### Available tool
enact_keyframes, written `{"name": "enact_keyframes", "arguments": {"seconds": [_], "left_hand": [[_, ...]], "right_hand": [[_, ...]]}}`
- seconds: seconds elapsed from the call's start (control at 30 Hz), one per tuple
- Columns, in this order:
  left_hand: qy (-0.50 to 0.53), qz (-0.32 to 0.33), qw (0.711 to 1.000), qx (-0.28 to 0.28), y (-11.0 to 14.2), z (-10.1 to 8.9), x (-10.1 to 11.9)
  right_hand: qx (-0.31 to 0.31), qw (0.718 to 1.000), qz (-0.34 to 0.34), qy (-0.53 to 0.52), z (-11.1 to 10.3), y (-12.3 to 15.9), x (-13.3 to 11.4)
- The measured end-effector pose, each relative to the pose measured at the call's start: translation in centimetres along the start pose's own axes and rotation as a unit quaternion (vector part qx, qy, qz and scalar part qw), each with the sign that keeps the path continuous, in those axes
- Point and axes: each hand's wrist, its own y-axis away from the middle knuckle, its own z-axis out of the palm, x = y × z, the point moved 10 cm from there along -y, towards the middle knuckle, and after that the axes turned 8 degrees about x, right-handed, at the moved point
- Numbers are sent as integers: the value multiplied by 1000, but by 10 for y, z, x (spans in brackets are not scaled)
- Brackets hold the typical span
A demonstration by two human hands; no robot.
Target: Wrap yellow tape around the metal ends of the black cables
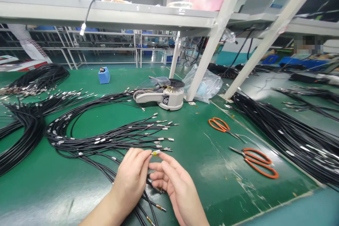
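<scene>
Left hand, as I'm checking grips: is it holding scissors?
No, the left hand pinches a small white-and-yellow piece.

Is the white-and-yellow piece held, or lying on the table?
Held: the left hand pinches the piece; the right hand's index finger is at its white end.

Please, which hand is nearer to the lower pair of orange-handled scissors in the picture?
Right. The right hand is to the left of the lower scissors, apart from them; the left hand is farther left.
</scene>
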Motion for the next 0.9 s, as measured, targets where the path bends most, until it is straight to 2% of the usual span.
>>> {"name": "enact_keyframes", "arguments": {"seconds": [0.17,0.3,0.43,0.57,0.73,0.9], "left_hand": [[-2,1,1000,10,0,-2,0],[2,-7,1000,8,1,-1,-3],[29,-40,999,-10,1,0,-8],[53,-97,993,-48,2,4,-13],[55,-189,978,-76,5,7,-28],[104,-297,944,-102,15,16,-45]], "right_hand": [[45,992,-81,84,-2,-4,-9],[55,984,-101,138,2,-4,-10],[52,977,-132,158,3,-2,-15],[56,961,-181,200,2,1,-21],[51,952,-203,223,5,0,-19],[48,951,-199,234,8,-1,-19]]}}
